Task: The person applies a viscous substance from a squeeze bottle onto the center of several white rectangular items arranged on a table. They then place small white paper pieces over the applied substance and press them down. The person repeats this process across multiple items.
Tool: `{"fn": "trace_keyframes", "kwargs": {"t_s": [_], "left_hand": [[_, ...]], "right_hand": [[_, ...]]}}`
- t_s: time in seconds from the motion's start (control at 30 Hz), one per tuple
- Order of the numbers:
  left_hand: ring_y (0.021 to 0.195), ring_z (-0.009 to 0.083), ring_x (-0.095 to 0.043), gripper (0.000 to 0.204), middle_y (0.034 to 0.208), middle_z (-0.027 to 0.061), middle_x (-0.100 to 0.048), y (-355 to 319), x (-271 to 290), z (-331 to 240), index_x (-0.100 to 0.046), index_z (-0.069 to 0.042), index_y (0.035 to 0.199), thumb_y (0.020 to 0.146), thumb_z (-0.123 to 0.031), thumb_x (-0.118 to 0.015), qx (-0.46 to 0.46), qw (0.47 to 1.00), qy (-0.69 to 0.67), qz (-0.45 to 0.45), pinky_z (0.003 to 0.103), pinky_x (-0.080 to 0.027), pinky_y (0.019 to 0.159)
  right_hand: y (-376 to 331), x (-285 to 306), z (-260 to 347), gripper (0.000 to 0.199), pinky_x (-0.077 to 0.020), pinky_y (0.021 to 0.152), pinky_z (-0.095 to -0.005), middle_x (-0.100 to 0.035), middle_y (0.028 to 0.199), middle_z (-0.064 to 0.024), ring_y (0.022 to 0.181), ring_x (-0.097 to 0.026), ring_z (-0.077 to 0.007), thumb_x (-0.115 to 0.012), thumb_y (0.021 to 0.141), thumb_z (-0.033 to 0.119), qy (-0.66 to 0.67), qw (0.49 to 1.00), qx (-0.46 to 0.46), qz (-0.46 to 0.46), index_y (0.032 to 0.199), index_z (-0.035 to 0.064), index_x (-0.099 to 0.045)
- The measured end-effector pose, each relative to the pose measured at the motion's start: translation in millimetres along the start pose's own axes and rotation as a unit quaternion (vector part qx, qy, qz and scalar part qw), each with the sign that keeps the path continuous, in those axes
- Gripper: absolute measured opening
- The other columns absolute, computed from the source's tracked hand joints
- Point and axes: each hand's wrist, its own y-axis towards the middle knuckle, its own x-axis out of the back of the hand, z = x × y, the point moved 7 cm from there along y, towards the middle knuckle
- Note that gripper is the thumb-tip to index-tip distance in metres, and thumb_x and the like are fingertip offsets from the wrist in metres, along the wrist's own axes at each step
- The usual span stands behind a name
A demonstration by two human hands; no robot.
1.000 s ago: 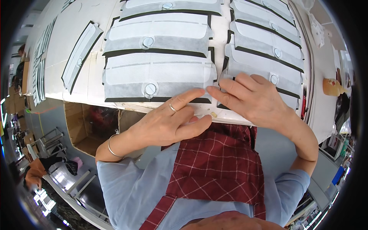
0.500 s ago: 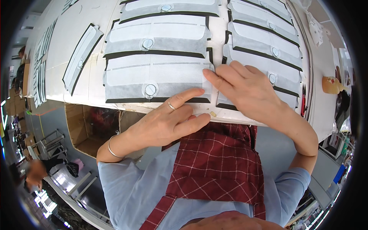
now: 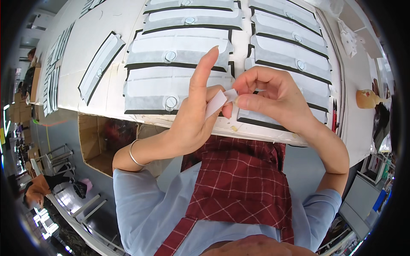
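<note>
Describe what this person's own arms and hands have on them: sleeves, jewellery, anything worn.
Both forearms are bare; light blue sleeves are pushed up to about the elbows. The left hand has a thin silver-coloured bangle at the wrist. The right hand shows no ring, watch or glove. A dark red checked apron covers the front of the shirt.

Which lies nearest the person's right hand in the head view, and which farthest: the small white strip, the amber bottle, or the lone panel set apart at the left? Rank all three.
1. The small white strip: pinched at the right hand, touching it.
2. The amber bottle: off to the right, near the table edge.
3. The lone panel: far left, lying at a slant, beyond the left hand.
</note>
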Motion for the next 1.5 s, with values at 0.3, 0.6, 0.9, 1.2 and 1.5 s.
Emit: {"fn": "trace_keyframes", "kwargs": {"t_s": [0.3,0.6,0.9,1.2,1.5], "left_hand": [[0.076,0.0140,-0.055,0.064,0.098,0.0129,-0.060,-0.3,21.7,4.8,-0.005,0.001,0.160,0.106,0.003,-0.038,0.028,0.993,0.113,0.001,0.030,-0.048,0.083],[0.098,0.0255,-0.065,0.073,0.121,0.0188,-0.065,11.0,4.2,-6.0,-0.029,-0.002,0.155,0.089,0.016,-0.052,-0.087,0.965,0.245,0.031,0.036,-0.047,0.093],[0.142,0.0372,-0.046,0.076,0.131,0.0160,-0.068,21.2,-15.8,-8.1,-0.037,-0.008,0.154,0.084,0.015,-0.058,-0.129,0.943,0.299,0.064,0.048,-0.039,0.105],[0.144,0.0335,-0.046,0.060,0.131,0.0122,-0.067,22.5,-32.8,-7.9,-0.054,-0.012,0.147,0.089,0.002,-0.057,-0.146,0.911,0.369,0.110,0.048,-0.038,0.107],[0.143,0.0324,-0.046,0.063,0.136,0.0126,-0.064,22.0,-32.8,-10.5,-0.051,-0.015,0.150,0.089,0.001,-0.055,-0.148,0.903,0.387,0.116,0.047,-0.039,0.110]], "right_hand": [[6.7,67.3,21.0,0.015,-0.0330,0.053,-0.0201,-0.061,0.074,0.0058,0.064,-0.046,0.0004,-0.074,0.092,0.017,-0.223,0.974,0.037,0.007,0.082,0.0067,-0.069],[42.5,66.5,-4.4,0.017,-0.0397,0.058,-0.0267,-0.053,0.066,0.0024,0.063,-0.046,-0.0081,-0.073,0.090,0.017,-0.293,0.953,-0.002,0.081,0.083,0.0031,-0.067],[52.3,67.2,-9.5,0.019,-0.0422,0.058,-0.0289,-0.057,0.066,-0.0004,0.062,-0.050,-0.0102,-0.072,0.088,0.020,-0.307,0.950,-0.012,0.062,0.084,0.0015,-0.069],[48.1,63.4,-8.2,0.013,-0.0368,0.055,-0.0242,-0.052,0.068,0.0052,0.062,-0.042,-0.0055,-0.074,0.088,0.008,-0.305,0.951,-0.017,0.039,0.083,0.0038,-0.063],[4.1,38.9,15.2,0.019,-0.0546,0.060,-0.0359,-0.063,0.091,-0.0030,0.078,-0.067,-0.0200,-0.067,0.085,0.008,-0.557,0.794,0.245,-0.003,0.103,0.0083,-0.069]]}}
